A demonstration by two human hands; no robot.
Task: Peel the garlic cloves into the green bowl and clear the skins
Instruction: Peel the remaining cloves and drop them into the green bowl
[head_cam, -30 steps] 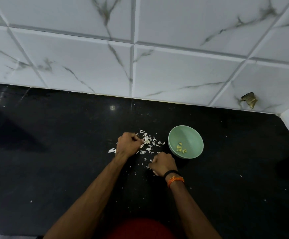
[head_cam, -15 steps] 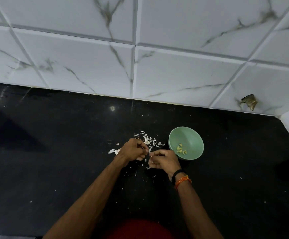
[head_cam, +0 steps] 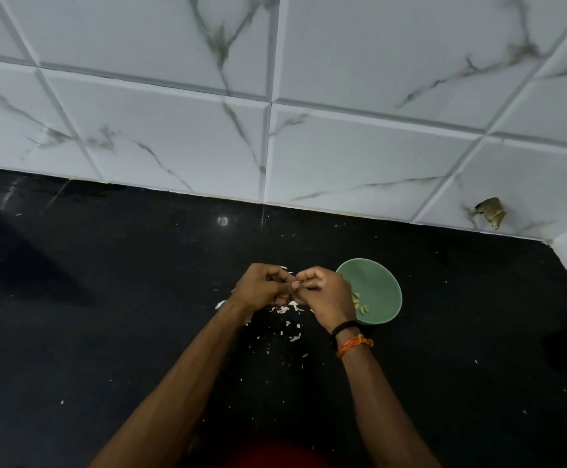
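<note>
While both hands [head_cam: 294,288] meet, green bowl [head_cam: 376,285] sits just right

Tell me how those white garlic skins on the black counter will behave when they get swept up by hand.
The garlic skins look like thin, papery flakes, so they are probably very light and floppy. They lie scattered in small bits across the black counter, so they would likely drift or cling rather than slide as one pile. The tiniest specks may well slip between fingers.

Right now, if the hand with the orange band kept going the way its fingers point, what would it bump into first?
The right hand points its curled fingers left, at the left hand. Their fingertips already meet around something tiny, probably a garlic clove, so it would bump the left hand almost at once. The green bowl sits on its other side.
</note>
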